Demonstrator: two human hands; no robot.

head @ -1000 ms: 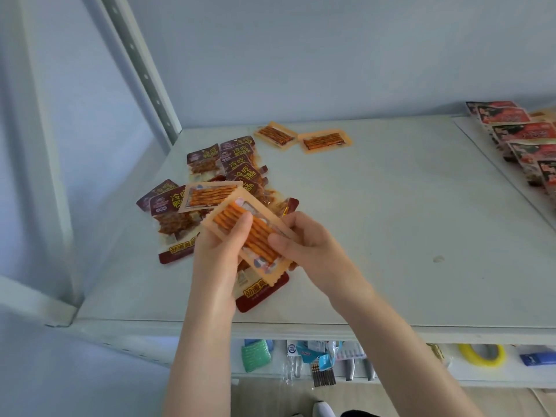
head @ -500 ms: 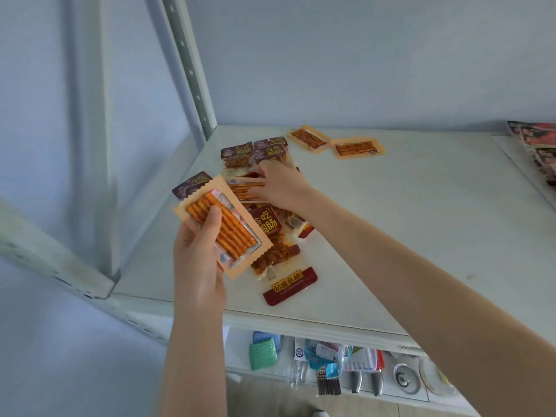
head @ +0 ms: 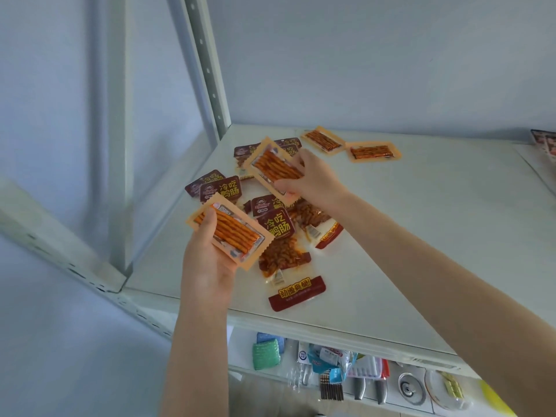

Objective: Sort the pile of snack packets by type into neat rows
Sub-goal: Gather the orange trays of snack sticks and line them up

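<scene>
My left hand holds an orange packet of snack sticks above the shelf's front left, thumb across its face. My right hand pinches a second orange packet lifted over the pile. The pile of dark brown packets lies spread on the white shelf between and below both hands. Two more orange packets lie side by side near the back wall.
A perforated metal upright rises at the shelf's back left corner. More red packets show at the far right edge. A lower shelf holds sponges, utensils and small items. The shelf's right half is bare.
My right hand has picked a second orange packet out of the pile and raised it. My left hand keeps holding the first packet. The view has shifted left.
</scene>
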